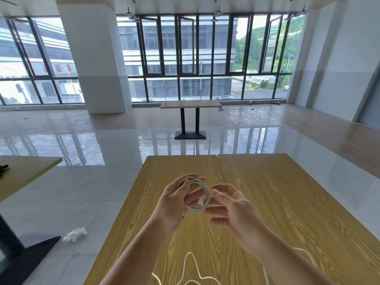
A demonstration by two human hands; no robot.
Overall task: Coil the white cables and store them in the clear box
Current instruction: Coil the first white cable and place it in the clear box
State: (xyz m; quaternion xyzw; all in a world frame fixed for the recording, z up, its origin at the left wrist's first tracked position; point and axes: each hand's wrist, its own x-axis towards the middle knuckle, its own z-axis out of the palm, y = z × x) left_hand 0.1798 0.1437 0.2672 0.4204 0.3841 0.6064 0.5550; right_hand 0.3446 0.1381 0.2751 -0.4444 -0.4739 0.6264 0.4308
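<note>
The wooden bench (pixel 267 202) carries a loose white cable (pixel 192 266) at its near edge. Above it, the left hand (pixel 174 202) has its grip clamped on a coiled white cable (pixel 197 196); the right hand (pixel 234 212) pinches the coil's right side.

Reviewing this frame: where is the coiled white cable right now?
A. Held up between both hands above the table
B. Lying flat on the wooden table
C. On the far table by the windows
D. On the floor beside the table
A: the coiled white cable sits looped in the left hand, with the right hand pinching its side, above the wooden table.
</note>
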